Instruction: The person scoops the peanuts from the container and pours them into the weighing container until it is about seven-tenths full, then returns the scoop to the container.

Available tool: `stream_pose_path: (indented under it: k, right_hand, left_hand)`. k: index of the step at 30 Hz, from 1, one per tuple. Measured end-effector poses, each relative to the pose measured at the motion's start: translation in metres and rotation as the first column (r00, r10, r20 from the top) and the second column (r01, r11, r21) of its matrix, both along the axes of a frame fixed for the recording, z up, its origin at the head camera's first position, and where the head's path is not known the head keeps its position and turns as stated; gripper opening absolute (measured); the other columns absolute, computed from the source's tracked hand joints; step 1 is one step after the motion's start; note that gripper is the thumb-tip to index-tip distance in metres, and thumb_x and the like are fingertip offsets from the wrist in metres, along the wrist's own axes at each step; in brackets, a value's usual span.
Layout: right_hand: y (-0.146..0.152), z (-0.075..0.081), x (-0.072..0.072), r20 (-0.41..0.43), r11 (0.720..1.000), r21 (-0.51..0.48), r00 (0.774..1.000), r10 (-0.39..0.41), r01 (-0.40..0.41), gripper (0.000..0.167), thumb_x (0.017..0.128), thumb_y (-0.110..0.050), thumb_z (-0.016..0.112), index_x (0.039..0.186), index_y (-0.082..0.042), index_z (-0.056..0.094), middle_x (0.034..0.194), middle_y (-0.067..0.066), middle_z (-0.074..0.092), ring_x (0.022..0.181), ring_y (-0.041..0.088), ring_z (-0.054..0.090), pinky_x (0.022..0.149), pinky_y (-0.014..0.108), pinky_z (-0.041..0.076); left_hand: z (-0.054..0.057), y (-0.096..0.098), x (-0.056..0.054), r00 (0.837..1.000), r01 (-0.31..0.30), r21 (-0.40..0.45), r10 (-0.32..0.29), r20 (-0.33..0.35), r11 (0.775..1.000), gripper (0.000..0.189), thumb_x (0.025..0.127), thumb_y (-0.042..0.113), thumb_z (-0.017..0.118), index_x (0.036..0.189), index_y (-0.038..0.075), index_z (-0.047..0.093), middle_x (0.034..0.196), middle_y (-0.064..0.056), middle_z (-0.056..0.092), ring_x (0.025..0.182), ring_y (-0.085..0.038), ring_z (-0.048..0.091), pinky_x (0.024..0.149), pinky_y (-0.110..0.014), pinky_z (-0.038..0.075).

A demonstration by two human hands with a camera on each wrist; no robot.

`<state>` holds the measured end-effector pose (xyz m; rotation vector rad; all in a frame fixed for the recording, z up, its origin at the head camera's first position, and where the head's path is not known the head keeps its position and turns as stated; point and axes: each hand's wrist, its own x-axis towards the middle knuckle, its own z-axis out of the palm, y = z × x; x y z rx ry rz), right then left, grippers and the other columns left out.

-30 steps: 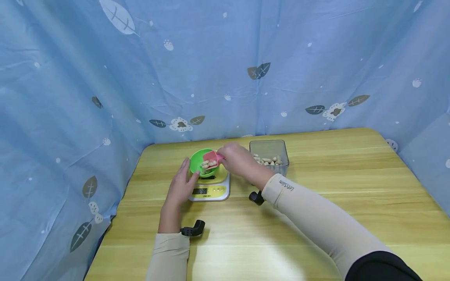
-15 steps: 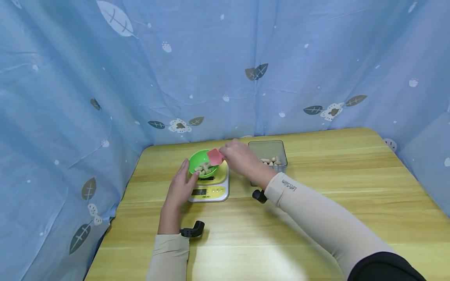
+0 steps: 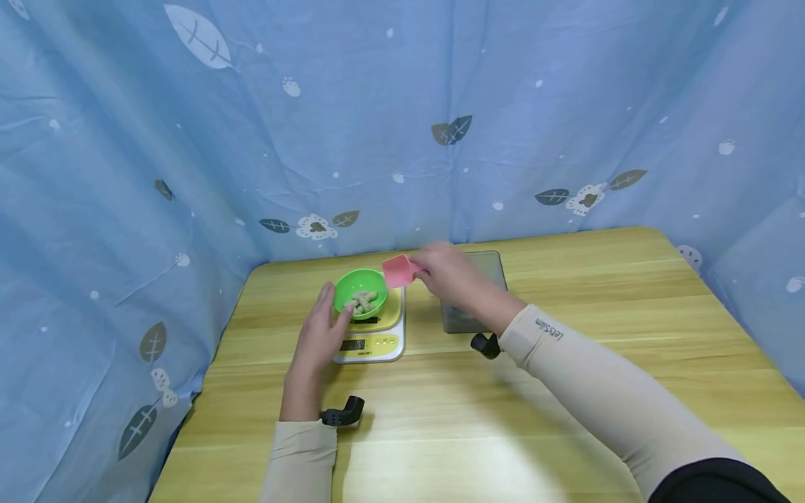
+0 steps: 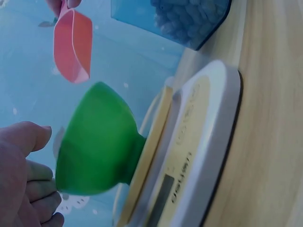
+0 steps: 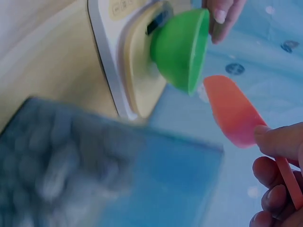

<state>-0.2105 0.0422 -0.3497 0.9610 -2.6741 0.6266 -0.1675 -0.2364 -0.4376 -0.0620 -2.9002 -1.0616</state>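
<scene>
Two hands: the left hand point(image 3: 316, 340) is loosely spread, fingers and thumb beside the bowl, gripping nothing; the right hand point(image 3: 449, 274) pinches the scoop.
Green bowl point(image 3: 357, 281): upright on the kitchen scale point(image 3: 385, 344); only the head view looks inside, where pale peanuts point(image 3: 363, 302) lie in the bottom. Both wrist views show its outer wall alone; the left one also shows the narrow foot point(image 4: 136, 158) standing on the yellow platform.
Left fingertips: in the head view they overlap the bowl's edge; the left wrist view shows the thumb apart from it and the other fingers right at the rim. Whether they touch, I cannot tell.
Pink scoop point(image 3: 397, 271): almost against the bowl in the head view, yet both wrist views show a gap between them. Its handle point(image 5: 289, 182), mostly covered from above, shows in the right wrist view, held between thumb and curled fingers.
Clear container point(image 3: 462, 322): on the table point(image 3: 428, 419), right of the scale, partly behind the right hand from above; the left wrist view shows heaped nuts point(image 4: 189, 19) through its wall, blurred in the right wrist view.
Scale display point(image 3: 353, 345): lit digits in the head view, too small to read.
</scene>
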Motion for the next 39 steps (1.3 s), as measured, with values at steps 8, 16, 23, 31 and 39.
stream_pose_path:
  k: [8,16,23,31,39]
  right_hand:
    - [0.056,0.019,0.006,0.007,0.998,-0.041,0.999,-0.053,0.053,0.025,0.092,-0.014,0.070,0.115,-0.007,0.073,0.105,0.008,0.073,0.097,0.027,0.065,0.086,0.041,0.054]
    - [0.102,0.025,0.013,-0.022,0.992,-0.040,0.993,-0.119,0.118,0.024,0.090,-0.013,0.072,0.113,-0.007,0.073,0.105,0.009,0.073,0.099,0.030,0.063,0.085,0.044,0.053]
    - [0.121,0.018,0.017,-0.037,0.987,-0.009,0.986,-0.159,0.159,0.022,0.089,-0.013,0.073,0.110,-0.007,0.073,0.093,0.007,0.069,0.084,0.025,0.057,0.073,0.038,0.049]
    - [0.129,0.007,0.019,-0.054,0.988,0.045,0.988,-0.145,0.148,0.023,0.089,-0.013,0.072,0.111,-0.005,0.075,0.090,0.010,0.070,0.081,0.027,0.059,0.068,0.038,0.048]
    - [0.130,0.000,0.019,-0.019,0.984,0.082,0.988,-0.154,0.155,0.024,0.090,-0.014,0.072,0.112,-0.006,0.074,0.097,0.009,0.071,0.086,0.026,0.060,0.072,0.038,0.050]
  left_hand:
    - [0.017,0.020,0.001,0.995,0.030,0.015,-0.028,-0.091,0.999,0.073,0.100,0.054,0.044,0.159,0.025,0.011,0.165,0.010,0.004,0.152,-0.026,0.014,0.122,-0.053,0.018]
    - [0.035,0.058,-0.004,0.978,0.140,0.027,-0.134,-0.158,0.990,0.068,0.102,0.050,0.044,0.159,0.027,0.016,0.165,0.014,0.008,0.151,-0.023,0.017,0.121,-0.052,0.022]
    - [0.036,0.092,-0.010,0.952,0.261,0.024,-0.253,-0.175,0.965,0.066,0.103,0.043,0.046,0.158,0.017,0.021,0.165,0.008,0.013,0.151,-0.023,0.019,0.121,-0.050,0.025]
    - [0.030,0.124,-0.014,0.931,0.338,0.022,-0.331,-0.150,0.941,0.065,0.103,0.042,0.047,0.158,0.018,0.022,0.165,0.007,0.014,0.151,-0.018,0.018,0.122,-0.046,0.024]
    - [0.025,0.146,-0.016,0.926,0.359,-0.002,-0.356,-0.124,0.933,0.067,0.102,0.049,0.044,0.158,0.019,0.023,0.165,0.011,0.013,0.151,-0.018,0.018,0.121,-0.046,0.024]
